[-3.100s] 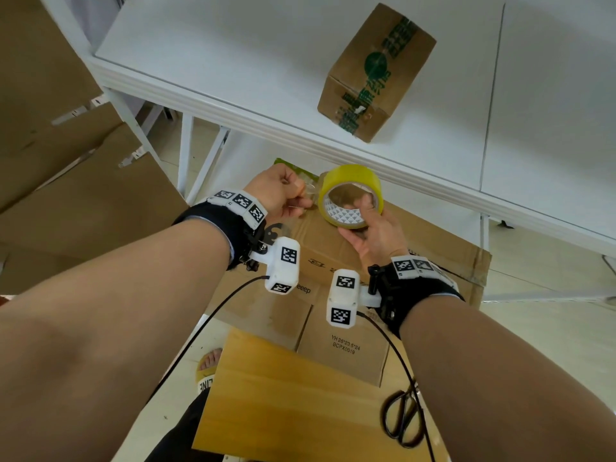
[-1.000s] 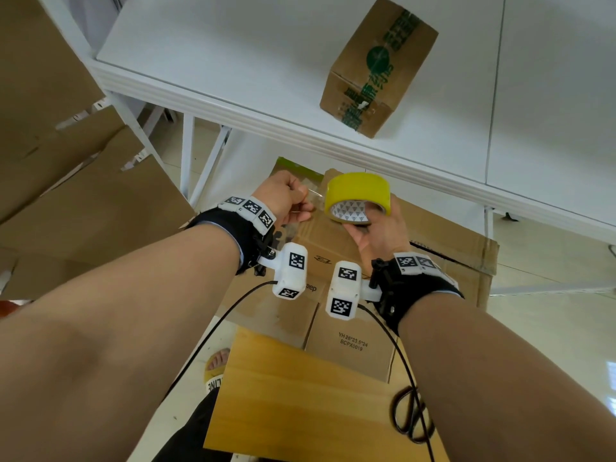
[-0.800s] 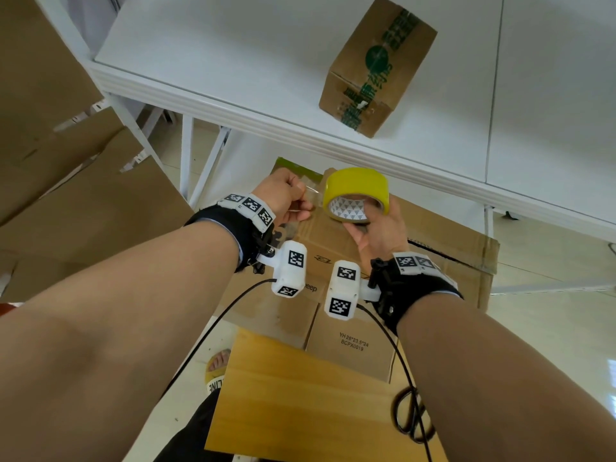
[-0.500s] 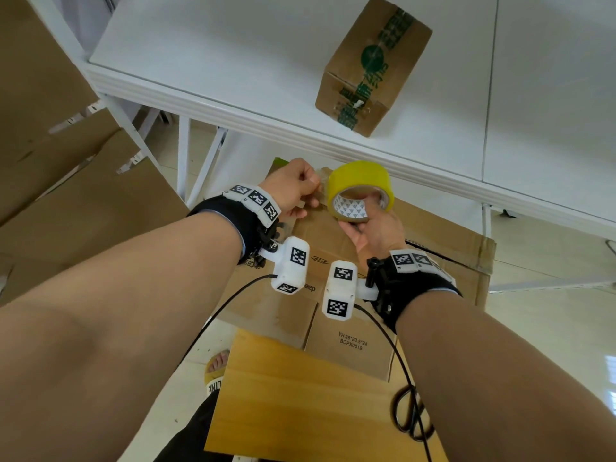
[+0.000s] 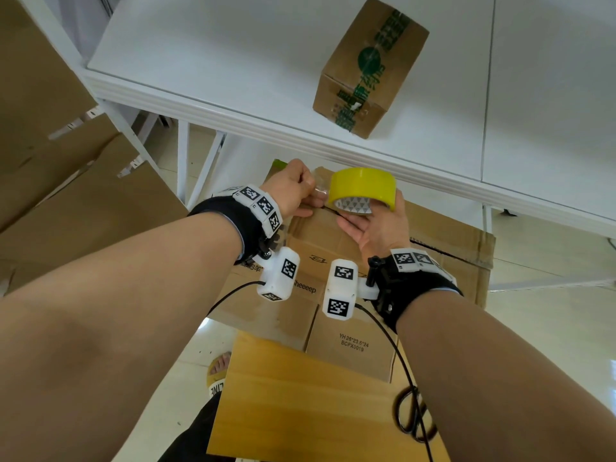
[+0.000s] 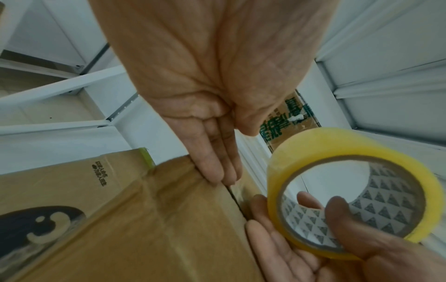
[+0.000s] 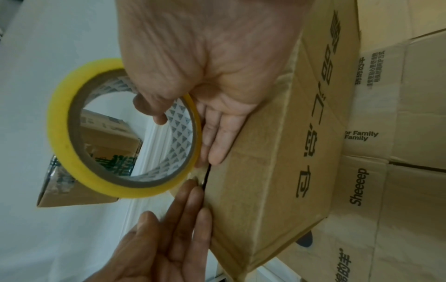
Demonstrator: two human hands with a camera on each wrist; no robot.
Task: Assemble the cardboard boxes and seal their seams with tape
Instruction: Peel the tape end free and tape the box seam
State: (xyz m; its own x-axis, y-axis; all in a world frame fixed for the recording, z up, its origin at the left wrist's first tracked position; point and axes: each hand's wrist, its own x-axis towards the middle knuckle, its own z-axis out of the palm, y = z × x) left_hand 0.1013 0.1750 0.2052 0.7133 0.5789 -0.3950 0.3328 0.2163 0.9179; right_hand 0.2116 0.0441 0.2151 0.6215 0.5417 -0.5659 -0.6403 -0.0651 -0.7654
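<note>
Resting on a wooden stool (image 5: 300, 405), the cardboard box (image 5: 320, 241) is pressed at its top seam by the left hand (image 5: 293, 191), whose fingers (image 6: 212, 164) are laid straight beside the gap. A clear tape end seems to be pinned beneath them. The yellow tape roll (image 5: 363, 191) is held just above the seam by the right hand (image 5: 376, 228), its grip closed narrowly, thumb inside the core. A sealed box (image 5: 370, 68) is seen on the white tabletop (image 5: 233, 61). Scissors (image 5: 413, 421) lie on the stool.
</note>
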